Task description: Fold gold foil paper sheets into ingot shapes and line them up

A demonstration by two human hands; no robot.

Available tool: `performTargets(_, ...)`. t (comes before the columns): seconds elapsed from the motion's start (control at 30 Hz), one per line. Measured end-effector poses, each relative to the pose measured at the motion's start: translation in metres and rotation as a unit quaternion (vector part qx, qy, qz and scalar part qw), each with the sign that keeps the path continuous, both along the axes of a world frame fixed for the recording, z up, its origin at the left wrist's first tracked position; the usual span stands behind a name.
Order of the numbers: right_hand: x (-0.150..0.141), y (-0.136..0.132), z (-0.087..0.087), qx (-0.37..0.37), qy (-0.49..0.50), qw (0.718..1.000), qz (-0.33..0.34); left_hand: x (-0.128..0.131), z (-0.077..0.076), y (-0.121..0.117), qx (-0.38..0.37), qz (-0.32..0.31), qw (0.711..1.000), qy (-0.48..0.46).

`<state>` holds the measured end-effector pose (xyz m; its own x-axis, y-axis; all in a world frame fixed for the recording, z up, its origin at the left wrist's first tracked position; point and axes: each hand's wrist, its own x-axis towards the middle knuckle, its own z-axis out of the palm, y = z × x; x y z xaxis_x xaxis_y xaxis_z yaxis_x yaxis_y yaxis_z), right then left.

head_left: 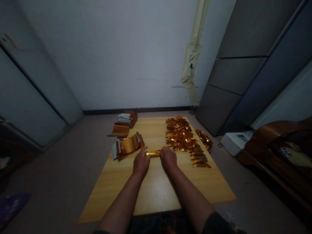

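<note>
A narrow strip of gold foil paper [154,153] lies flat on the wooden board [156,191] between my hands. My left hand [140,161] is closed on its left end, thumb pointing forward. My right hand [168,159] is closed on its right end. Both hands rest on the board, knuckles up. Just left of my left hand lies a stack of flat gold foil sheets [128,145]. A large pile of folded gold foil pieces [180,135] spreads out right of my right hand, with a row of folded pieces [198,158] trailing toward me.
Two more stacks of gold sheets [123,125] sit at the board's far left corner. A small heap of folded pieces [204,139] lies off the board's right edge. A dark cabinet [239,81] stands right, a white box [235,141] and wooden furniture [278,146] beside it.
</note>
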<state>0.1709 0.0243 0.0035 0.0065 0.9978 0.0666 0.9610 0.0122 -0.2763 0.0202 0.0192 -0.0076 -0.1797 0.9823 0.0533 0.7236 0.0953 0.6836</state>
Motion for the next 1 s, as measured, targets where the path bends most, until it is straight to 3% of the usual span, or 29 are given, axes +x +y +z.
performTargets(0.47, -0.004, 0.0, -0.008, 0.019, -0.038, 0.999, -0.002, 0.009, -0.008, 0.004, 0.017, -0.027, 0.983, 0.178)
performTargets(1.0, -0.004, 0.001, -0.002, 0.0, -0.037, 0.999, -0.011, 0.013, -0.007, 0.0, 0.039, -0.034, 0.965, 0.257)
